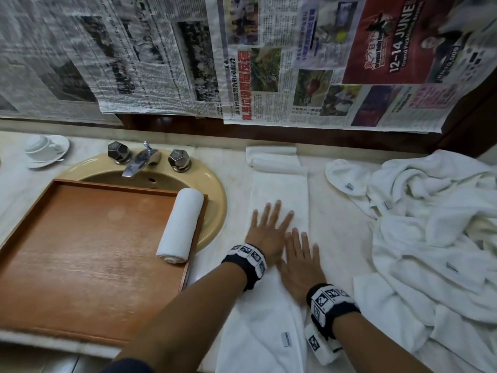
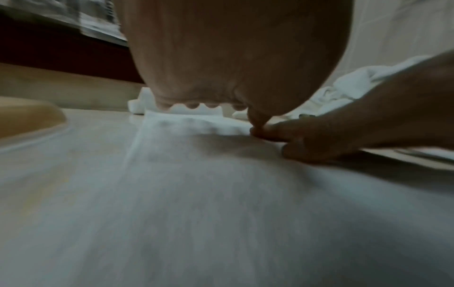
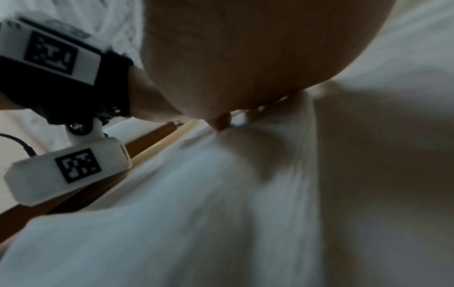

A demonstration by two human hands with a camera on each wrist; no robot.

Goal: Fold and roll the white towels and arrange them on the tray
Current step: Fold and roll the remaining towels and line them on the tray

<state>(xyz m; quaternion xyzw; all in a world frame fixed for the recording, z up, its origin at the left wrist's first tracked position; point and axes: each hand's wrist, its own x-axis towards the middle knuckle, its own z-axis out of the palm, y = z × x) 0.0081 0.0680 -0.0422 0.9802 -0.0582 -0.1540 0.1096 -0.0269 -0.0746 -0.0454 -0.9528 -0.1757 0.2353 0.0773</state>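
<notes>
A long white towel (image 1: 279,189) lies folded into a narrow strip on the marble counter, running away from me, its far end doubled over. My left hand (image 1: 269,227) lies flat on the strip with fingers spread. My right hand (image 1: 301,254) lies flat beside it, slightly nearer me, fingers straight. Both palms press the cloth. The left wrist view shows the strip (image 2: 186,155) stretching ahead under the left palm, with the right hand (image 2: 343,136) alongside. One rolled white towel (image 1: 180,224) lies along the right side of the wooden tray (image 1: 88,246).
The tray sits over a beige sink (image 1: 212,184) with a metal tap (image 1: 139,160). A heap of loose white towels (image 1: 430,224) covers the counter's right side. A cup and saucer (image 1: 44,150) stand at far left. Newspaper (image 1: 242,55) hangs on the wall behind.
</notes>
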